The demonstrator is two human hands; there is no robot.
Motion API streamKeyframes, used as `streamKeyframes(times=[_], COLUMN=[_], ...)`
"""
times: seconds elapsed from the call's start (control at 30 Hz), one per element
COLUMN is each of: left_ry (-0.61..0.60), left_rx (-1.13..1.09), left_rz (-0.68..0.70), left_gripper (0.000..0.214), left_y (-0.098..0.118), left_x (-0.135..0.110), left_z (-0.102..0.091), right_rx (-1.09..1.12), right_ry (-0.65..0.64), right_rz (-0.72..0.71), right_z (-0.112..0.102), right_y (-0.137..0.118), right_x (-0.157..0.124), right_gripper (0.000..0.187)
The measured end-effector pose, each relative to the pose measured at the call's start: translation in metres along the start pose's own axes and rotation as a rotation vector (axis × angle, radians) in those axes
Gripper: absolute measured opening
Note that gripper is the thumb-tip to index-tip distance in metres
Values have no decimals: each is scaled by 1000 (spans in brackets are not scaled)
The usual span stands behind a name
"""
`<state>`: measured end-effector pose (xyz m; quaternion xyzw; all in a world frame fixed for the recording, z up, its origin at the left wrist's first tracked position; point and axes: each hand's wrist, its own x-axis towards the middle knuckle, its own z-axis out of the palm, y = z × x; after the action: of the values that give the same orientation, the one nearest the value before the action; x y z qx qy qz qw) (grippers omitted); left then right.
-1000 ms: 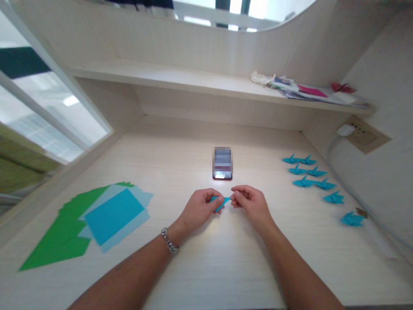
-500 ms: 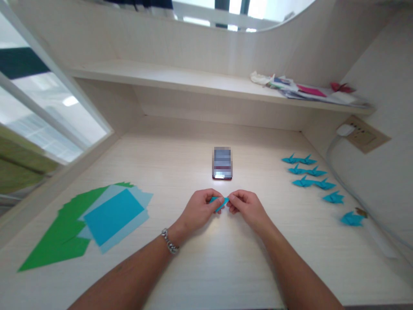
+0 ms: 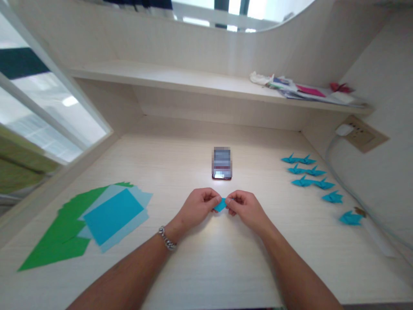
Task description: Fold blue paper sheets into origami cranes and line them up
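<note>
Between my hands is a small folded piece of blue paper (image 3: 220,205), held just above or against the desk. My left hand (image 3: 204,206) pinches its left side between thumb and fingers. On the opposite side, my right hand (image 3: 242,204) grips the paper's right edge, thumb on top. Parts of the folded paper are covered by my fingertips. Just beyond the hands a phone (image 3: 222,163) lies flat, its screen blurred out. Several folded blue paper cranes (image 3: 303,181) sit in rows at the right.
At the left lie blue paper sheets (image 3: 113,217) over a fan of green sheets (image 3: 53,241). A shelf (image 3: 167,77) across the back carries papers (image 3: 309,91). A white charger (image 3: 344,129) is plugged into the wall socket (image 3: 366,134), its cable running down the right side.
The blue paper has turned between my fingers and more of its face shows in the gap. My left thumb has shifted slightly left, off the paper's middle.
</note>
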<state>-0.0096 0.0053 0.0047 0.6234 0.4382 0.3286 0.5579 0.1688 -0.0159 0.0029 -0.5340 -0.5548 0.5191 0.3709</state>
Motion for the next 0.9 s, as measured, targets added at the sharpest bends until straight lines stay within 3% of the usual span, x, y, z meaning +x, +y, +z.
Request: streamKeyframes(times=[0.17,0.3,0.53,0.67,0.77,0.9], left_ry=[-56,-97,-130,-60,10,-65], left_rx=[103,184,152,62,1,-46], left_rz=[26,63,10,-13,3,-15], left_gripper=[19,17,13,9,11,19], left_y=[-1,5,9,9,10,7], left_x=[-3,-5,-3,-1,-1,-3], left_z=[1,-4,-16,-20,-15,0], right_rx=[-94,-10,82,156,161,83], right_ry=[-39,-87,-50,58,86,30], right_rz=[-33,-6,6,17,14,-8], right_z=[0,-3,-11,-19,-19,-8], right_y=[1,-2,-6,-3,-3,-4], right_x=[-2,-3,-2,0,1,0], right_gripper=[10,10,13,14,15,17])
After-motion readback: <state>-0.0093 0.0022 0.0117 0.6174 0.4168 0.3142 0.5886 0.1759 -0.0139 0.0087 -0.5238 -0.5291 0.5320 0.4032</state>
